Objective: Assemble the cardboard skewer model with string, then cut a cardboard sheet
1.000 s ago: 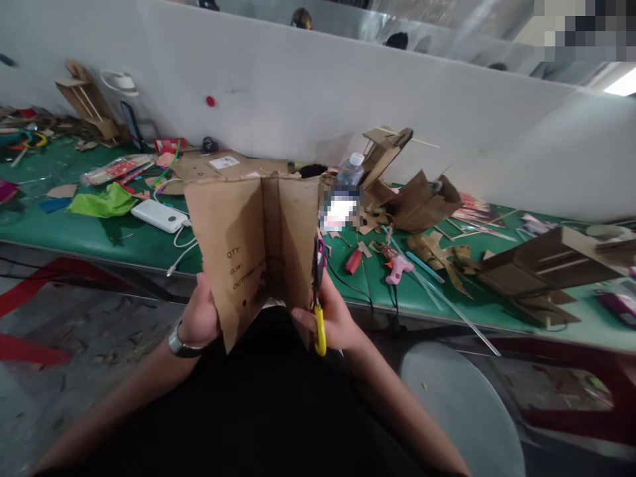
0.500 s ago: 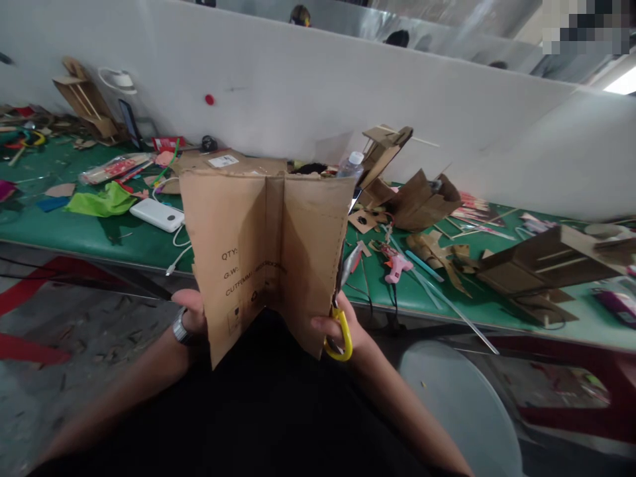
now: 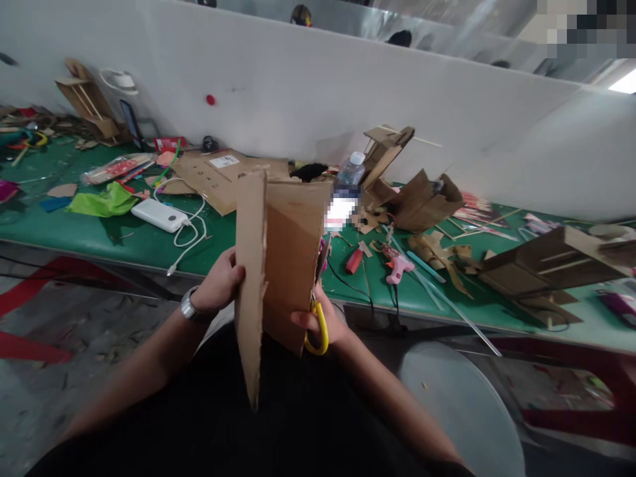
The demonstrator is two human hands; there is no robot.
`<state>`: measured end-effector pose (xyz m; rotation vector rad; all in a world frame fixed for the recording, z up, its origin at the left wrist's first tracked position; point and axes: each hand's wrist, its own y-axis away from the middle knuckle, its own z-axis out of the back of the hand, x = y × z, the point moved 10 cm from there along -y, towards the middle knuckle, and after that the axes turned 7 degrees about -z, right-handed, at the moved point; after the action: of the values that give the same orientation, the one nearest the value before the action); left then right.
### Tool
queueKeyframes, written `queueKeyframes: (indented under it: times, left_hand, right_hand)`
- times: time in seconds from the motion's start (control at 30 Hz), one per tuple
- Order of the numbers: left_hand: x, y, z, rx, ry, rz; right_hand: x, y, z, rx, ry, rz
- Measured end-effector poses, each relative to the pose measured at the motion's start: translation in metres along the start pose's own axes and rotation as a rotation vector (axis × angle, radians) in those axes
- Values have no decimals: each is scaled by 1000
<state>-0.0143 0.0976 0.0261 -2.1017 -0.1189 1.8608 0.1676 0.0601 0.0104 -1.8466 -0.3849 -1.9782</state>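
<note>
A folded piece of brown cardboard [image 3: 293,258] stands upright between my hands, its two panels swung toward each other. My left hand [image 3: 222,281] presses on the outer face of the left panel [image 3: 250,285], thumb showing at its side and the other fingers partly hidden. Along the right panel, my right hand [image 3: 322,321] grips the cardboard with the thumb on its inner face. Scissors with a yellow handle [image 3: 322,331] are held in that same hand, their blades mostly hidden behind the cardboard edge.
On the green table [image 3: 218,235] lie a white power bank [image 3: 158,215], a flat cardboard sheet [image 3: 213,189], a pink glue gun [image 3: 399,267] and a red-handled tool [image 3: 354,260]. Cardboard structures [image 3: 551,265] stand at the right. A grey round stool [image 3: 462,411] is below.
The cardboard first opened wider, then folded narrower. My left hand moved out, then inward and up, bringing the left panel to the right; the printed face is now turned out of sight.
</note>
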Motion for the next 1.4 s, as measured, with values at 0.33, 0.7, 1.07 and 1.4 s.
queueKeyframes:
  times: [0.33, 0.7, 1.07, 1.4]
  left_hand:
    - [-2, -6, 47, -318, -238, -4]
    - [-12, 17, 40, -385, -471, -219]
    - [-3, 28, 29, -346, -548, -221]
    - [-8, 42, 29, -366, -591, -321]
  right_hand:
    - [8, -13, 29, -236, -206, 109]
    - [8, -23, 26, -291, -119, 27]
    - [-5, -23, 37, -314, -133, 14]
    - [-10, -5, 42, -388, -72, 11]
